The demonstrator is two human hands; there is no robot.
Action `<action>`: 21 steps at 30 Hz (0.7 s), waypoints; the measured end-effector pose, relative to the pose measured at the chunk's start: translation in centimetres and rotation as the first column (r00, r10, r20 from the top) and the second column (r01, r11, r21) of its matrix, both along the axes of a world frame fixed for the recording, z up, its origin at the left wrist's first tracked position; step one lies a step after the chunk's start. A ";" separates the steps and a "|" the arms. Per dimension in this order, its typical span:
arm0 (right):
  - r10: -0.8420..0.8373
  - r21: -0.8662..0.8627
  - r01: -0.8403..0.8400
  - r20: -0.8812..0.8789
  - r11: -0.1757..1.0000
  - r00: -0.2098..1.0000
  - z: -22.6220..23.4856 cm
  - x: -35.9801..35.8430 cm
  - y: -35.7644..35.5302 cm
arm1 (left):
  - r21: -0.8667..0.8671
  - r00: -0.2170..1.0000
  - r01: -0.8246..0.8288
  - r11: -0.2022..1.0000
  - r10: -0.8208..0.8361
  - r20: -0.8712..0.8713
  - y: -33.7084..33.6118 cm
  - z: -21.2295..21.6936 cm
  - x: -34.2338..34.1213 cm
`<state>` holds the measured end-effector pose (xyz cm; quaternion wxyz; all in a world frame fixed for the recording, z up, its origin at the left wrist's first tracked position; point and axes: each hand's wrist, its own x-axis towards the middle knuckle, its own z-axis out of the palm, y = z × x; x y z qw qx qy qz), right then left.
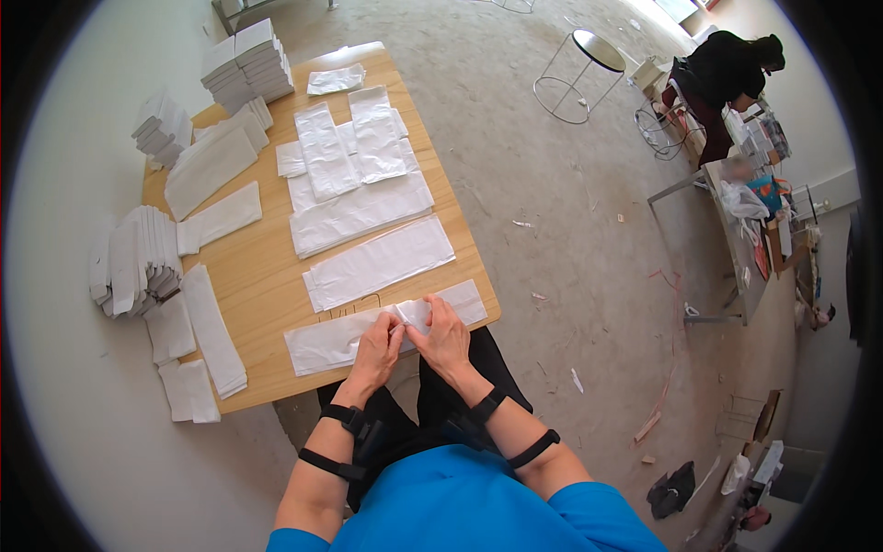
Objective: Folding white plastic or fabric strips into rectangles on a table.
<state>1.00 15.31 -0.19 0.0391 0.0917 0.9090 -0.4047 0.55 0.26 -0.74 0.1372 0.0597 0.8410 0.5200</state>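
- While both hands meet at the table's (267, 276) near edge, the left hand (377, 350) and right hand (444, 339) pinch the long white bag (322, 340), fingers pressed together.
- More flat bags (377, 262) lie above, centre frame.
- Folded stacks (138, 262) crowd the left; boxes (246, 64) upper left.
- Another person (727, 78) bends upper right.

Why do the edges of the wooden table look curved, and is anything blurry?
Head view: the fisheye lens bends the wooden table toward the dark round rim. Soft, even daylight, faint shadows. Left hand and right hand on the white plastic bag are sharp; the distant person looks smaller and softer.
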 end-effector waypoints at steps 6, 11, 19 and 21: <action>-0.005 0.058 0.003 0.028 0.998 1.000 0.5 -0.4 -0.1 | 0.007 0.999 -0.012 1.000 0.012 0.051 -0.1 0.3 0.2; -0.155 0.205 0.159 -0.036 0.966 0.987 0.0 -1.7 0.4 | 0.015 0.998 0.016 1.000 -0.016 0.055 -0.2 0.3 0.1; -0.109 -0.351 0.100 -0.007 0.931 0.994 2.1 0.3 -0.7 | 0.014 0.996 0.003 1.000 -0.005 0.094 -0.3 0.6 0.1; -0.062 -0.296 0.074 0.051 0.952 0.997 0.0 0.5 -0.9 | 0.029 0.995 0.009 1.000 -0.011 0.094 -0.1 0.6 -0.1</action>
